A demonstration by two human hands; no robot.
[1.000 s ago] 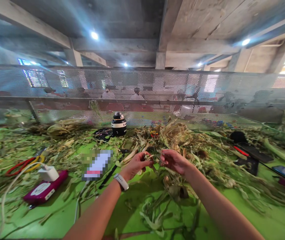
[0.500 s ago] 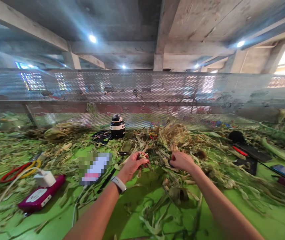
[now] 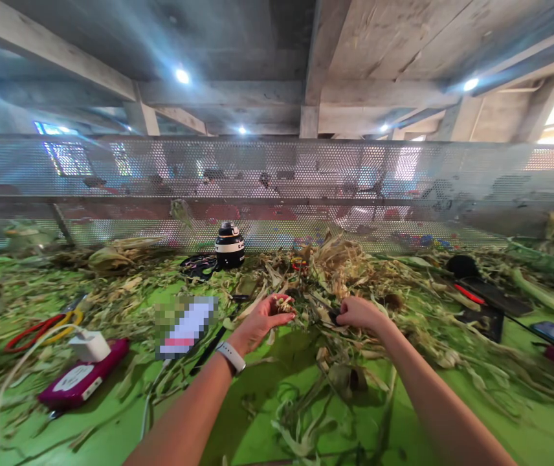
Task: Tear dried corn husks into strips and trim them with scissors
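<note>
My left hand (image 3: 263, 321), with a pale watch band on its wrist, pinches a small bunch of dried husk (image 3: 284, 304) between thumb and fingers. To its right, my right hand (image 3: 360, 314) is closed with the knuckles up. A dark, slim thing (image 3: 334, 313) shows at its fingertips, but its kind is hard to make out among the scraps. The two hands are apart, just above the green table (image 3: 277, 388). Loose strips of dry corn husk (image 3: 301, 427) lie below them, and a pale brown heap of husk (image 3: 338, 259) stands behind.
On the left are red-and-yellow-handled scissors (image 3: 44, 330), a purple power strip (image 3: 85, 382) with a white charger (image 3: 90, 346), and a blurred-out phone (image 3: 187, 329) on a cable. A black-and-white jar (image 3: 230, 246) stands before a perforated metal screen (image 3: 277, 168). Dark items (image 3: 485, 294) lie right.
My right hand has shifted slightly right, away from my left hand. My left hand has turned a little, so more of the husk bunch shows. The view has moved slightly.
</note>
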